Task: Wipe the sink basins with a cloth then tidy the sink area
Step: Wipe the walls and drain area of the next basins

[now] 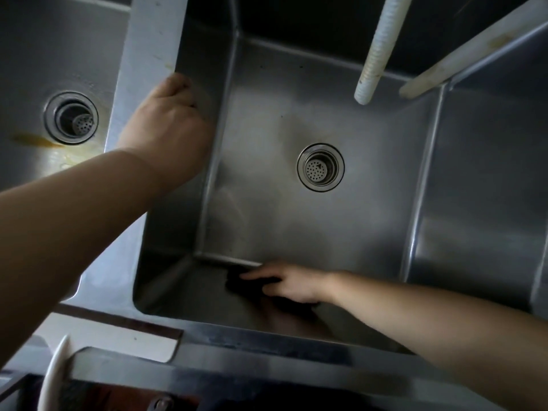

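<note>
Two basins in view, one drain each. My right hand (pixel 292 281) was low in the main basin (pixel 311 221), fingers spread fairly flat, pressing one dark cloth (pixel 240 283) against the near wall right at the bottom seam. My left hand (pixel 169 126) rested on the divider (pixel 148 54) between basins, fingers curled over its edge. Main drain (pixel 320 167) sat mid-floor, well apart from the cloth. Left basin (pixel 38 69) had its drain (pixel 71 117) and one yellowish stain (pixel 38 141) beside it. One ribbed white hose (pixel 378 51) hung over the main basin.
</note>
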A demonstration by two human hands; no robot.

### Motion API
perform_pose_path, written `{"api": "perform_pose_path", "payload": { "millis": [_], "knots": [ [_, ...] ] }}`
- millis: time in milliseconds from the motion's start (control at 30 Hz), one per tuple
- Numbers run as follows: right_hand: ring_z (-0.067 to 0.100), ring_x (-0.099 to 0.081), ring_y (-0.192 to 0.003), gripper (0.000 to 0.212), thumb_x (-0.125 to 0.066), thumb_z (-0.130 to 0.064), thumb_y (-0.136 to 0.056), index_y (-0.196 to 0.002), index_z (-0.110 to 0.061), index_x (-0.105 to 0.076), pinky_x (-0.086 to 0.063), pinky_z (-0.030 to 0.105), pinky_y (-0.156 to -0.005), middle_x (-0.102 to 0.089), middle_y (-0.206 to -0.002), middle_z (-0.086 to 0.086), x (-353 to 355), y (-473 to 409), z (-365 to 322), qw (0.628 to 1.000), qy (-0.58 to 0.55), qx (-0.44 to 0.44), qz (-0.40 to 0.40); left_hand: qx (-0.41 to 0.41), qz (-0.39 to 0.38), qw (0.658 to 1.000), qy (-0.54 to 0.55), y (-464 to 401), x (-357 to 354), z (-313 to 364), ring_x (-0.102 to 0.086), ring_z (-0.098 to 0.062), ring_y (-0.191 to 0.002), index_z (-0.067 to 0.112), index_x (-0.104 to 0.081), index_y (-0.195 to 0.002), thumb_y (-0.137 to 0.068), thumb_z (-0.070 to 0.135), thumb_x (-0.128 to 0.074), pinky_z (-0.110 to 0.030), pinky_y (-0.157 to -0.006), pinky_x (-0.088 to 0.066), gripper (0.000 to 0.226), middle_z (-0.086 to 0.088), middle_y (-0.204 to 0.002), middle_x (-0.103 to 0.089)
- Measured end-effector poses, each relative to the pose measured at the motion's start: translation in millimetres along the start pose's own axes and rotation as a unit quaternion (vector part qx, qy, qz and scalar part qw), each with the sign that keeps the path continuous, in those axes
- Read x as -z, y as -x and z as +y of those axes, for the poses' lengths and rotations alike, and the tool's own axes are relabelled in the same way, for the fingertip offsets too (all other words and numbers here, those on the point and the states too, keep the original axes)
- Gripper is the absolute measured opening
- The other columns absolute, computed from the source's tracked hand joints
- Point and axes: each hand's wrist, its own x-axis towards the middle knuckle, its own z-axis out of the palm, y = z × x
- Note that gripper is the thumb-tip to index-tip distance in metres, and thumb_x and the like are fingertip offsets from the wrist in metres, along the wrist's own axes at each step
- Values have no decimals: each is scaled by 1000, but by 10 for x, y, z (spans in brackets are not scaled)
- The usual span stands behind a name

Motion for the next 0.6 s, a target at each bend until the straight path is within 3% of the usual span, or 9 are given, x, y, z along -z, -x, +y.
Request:
{"api": "perform_pose_path", "payload": {
  "millis": [100, 167, 300, 367, 400, 467, 533, 600],
  "knots": [
    [10, -46, -121, 46, -57, -3, -90, -133, -19, -53, -29, 13, -101, -51, -135, 2, 143, 255, 322, 998, 38, -45, 16, -2, -11, 1000, 2, 4, -7, 3, -59, -32, -81, 5, -70, -72, -84, 12, -51, -41, -106, -25, 23, -13, -70, -67],
    [16, -51, -119, 44, -57, -5, -88, -129, -23, -57, -33, 15, -97, -57, -130, 2, 260, 410, 584, 989, 127, -63, 45, -2, -18, 1000, -7, 4, -12, 6, -59, -31, -83, 8, -69, -72, -84, 16, -51, -41, -107, -26, 24, -11, -72, -67],
    [27, -63, -91, 40, -47, -16, -85, -119, -28, -63, -52, 31, -78, -67, -116, 0, 329, 574, 988, 909, 371, 74, 173, 1, 11, 1000, 27, 7, -17, 7, -59, -34, -81, 4, -67, -70, -83, 12, -52, -43, -106, -28, 22, -15, -69, -66],
    [26, -61, -108, 43, -46, -26, -86, -128, -35, -48, -52, 39, -84, -59, -130, -4, 311, 523, 1095, 872, 456, 95, 151, 1, 23, 999, 29, 6, -39, 1, -58, -34, -81, 5, -67, -70, -83, 11, -50, -43, -106, -28, 22, -15, -69, -65],
    [25, -54, -121, 48, -50, -31, -86, -133, -36, -41, -49, 44, -92, -53, -137, -5, 326, 460, 1133, 857, 491, 97, 121, 0, 26, 999, 29, 5, -45, 0, -58, -34, -81, 5, -67, -70, -83, 11, -49, -43, -106, -27, 22, -14, -69, -65],
    [25, -36, -135, 58, -52, -39, -85, -140, -33, -33, -27, 51, -108, -42, -146, -3, 428, 287, 1176, 822, 555, 104, 72, -4, 26, 999, 28, 2, -54, -5, -58, -34, -82, 7, -67, -71, -82, 11, -49, -42, -106, -26, 22, -13, -70, -66],
    [26, -31, -138, 57, -38, -45, -88, -143, -32, -29, -9, 50, -111, -37, -149, -3, 587, 80, 1136, 799, 589, 99, 66, -9, 30, 999, 31, 7, -67, -10, -58, -34, -83, 7, -68, -71, -82, 12, -50, -41, -106, -25, 21, -13, -71, -66],
    [28, -29, -140, 57, -31, -46, -90, -145, -30, -27, -6, 51, -113, -34, -151, 0, 764, -124, 996, 795, 594, 84, 91, -9, 36, 999, 32, 5, -72, -12, -58, -33, -83, 8, -68, -70, -82, 12, -52, -41, -105, -26, 20, -13, -70, -66]
  ]
}}
